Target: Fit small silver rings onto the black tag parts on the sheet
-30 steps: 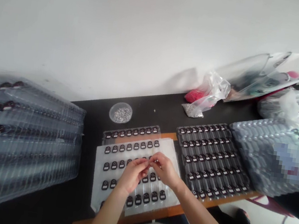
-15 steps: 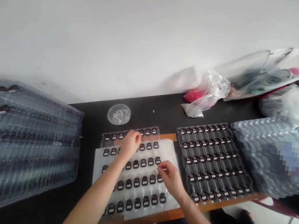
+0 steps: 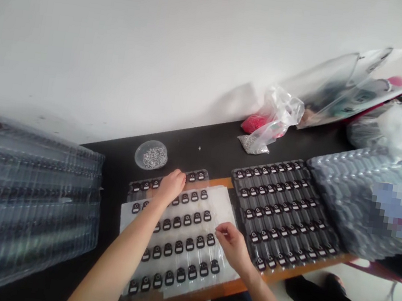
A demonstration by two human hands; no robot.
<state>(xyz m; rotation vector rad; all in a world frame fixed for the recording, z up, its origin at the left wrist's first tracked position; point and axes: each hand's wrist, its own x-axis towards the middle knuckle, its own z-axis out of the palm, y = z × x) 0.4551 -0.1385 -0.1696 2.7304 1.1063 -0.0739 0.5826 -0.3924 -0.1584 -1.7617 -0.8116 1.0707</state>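
A clear plastic tray [image 3: 206,175] filled with rows of small black pieces [image 3: 186,220], each with a ring mark and a white patch, lies in front of me, mostly over white paper [image 3: 224,204]. My left hand [image 3: 173,184] is over the far row, fingertips pinched at one of its pieces; whatever they grip is hidden. Above the tray's right side hovers my right hand [image 3: 232,247], thumb and forefinger pressed together. Anything in that pinch is too small to make out. A round clear dish [image 3: 139,155] of tiny silvery bits stands beyond the tray.
Another filled tray [image 3: 282,212] lies on the right, beside a stack of clear trays [image 3: 350,206]. A tall tray stack [image 3: 48,199] stands left. Plastic bags with red [image 3: 253,123] and silvery contents [image 3: 253,145] lie near the wall. Someone's dark-clothed leg shows lower right.
The view has shifted slightly. My left hand has moved a little rightward along the far row. My right hand has drawn back slightly from the right-hand end of a middle row.
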